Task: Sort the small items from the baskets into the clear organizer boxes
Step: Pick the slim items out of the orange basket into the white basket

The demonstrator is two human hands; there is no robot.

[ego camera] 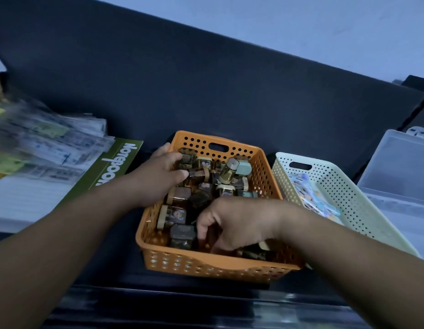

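Your right hand [232, 222] curls knuckles-up in the near end of the perforated orange plastic basket [206, 264], fingertips among small boxy dark containers [182, 236]; whether it grips one, you cannot tell. Your left hand [158, 176] closes around a container farther in. Beside it sits a dotted cream basket [343, 186], then a clear organizer box [400, 167] toward the counter's right edge.

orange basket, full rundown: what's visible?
The orange basket looks like moulded plastic: rectangular, open-topped, walls perforated with round holes, an oval handle slot in the far wall. It sits upright on the dark surface, beside the cream basket on its right. It is packed with small dark jars lying jumbled. The left hand and right hand both reach inside among them.
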